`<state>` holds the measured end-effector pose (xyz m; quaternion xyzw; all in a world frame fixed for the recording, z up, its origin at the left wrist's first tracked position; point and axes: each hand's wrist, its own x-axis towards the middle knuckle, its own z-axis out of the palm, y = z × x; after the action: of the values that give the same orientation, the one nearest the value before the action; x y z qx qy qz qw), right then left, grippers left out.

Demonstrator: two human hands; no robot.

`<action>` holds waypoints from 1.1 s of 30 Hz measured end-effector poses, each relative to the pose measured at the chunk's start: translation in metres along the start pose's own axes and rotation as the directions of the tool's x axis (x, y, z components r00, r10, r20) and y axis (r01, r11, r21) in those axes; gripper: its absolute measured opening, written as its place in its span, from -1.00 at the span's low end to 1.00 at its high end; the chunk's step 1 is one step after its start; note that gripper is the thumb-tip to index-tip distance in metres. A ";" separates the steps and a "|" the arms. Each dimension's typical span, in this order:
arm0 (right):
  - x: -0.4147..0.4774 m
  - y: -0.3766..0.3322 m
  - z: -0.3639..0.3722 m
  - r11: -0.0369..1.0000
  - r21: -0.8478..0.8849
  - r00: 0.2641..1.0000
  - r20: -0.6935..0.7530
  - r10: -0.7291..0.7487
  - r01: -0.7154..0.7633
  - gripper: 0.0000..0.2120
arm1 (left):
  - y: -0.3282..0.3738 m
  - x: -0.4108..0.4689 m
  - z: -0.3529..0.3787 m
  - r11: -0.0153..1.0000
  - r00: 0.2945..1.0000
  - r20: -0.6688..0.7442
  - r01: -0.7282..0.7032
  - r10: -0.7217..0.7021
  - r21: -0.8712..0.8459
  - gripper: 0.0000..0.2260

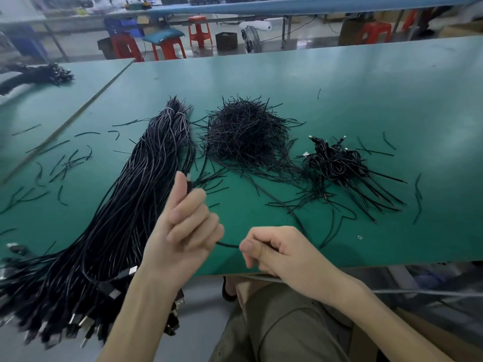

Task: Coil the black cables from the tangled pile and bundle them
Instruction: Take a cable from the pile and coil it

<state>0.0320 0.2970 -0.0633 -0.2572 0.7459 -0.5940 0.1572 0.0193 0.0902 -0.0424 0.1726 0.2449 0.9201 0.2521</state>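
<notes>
No legible text, labels, brands or numbers. Nothing readable on cable plugs (114, 294) at near left edge of table (339, 87). Too blurred to check on blue crates (122, 26) beyond far edge.

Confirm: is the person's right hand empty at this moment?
No, the right hand pinches a thin black cable, which runs across into the curled left hand.
</notes>
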 end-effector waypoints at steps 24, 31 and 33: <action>0.003 -0.024 0.044 0.967 -0.233 0.784 -0.579 -0.224 0.105 -0.52 | -0.060 -0.004 -0.001 0.682 0.773 -0.375 -0.098 0.511 0.725 -0.54; 0.006 0.001 0.042 0.987 -0.097 0.888 -0.433 -0.154 0.125 -0.44 | -0.017 0.004 0.035 0.934 0.859 -0.377 -0.277 0.347 0.227 -0.62; 0.006 0.007 0.033 0.971 -0.206 0.911 -0.367 -0.188 0.117 -0.44 | -0.015 -0.009 0.044 0.944 0.922 -0.266 -0.216 0.281 0.250 -0.58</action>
<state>0.0435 0.2686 -0.0777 -0.2067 0.7901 -0.5737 -0.0628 0.0519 0.1126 -0.0158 0.0881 0.3545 0.9280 0.0726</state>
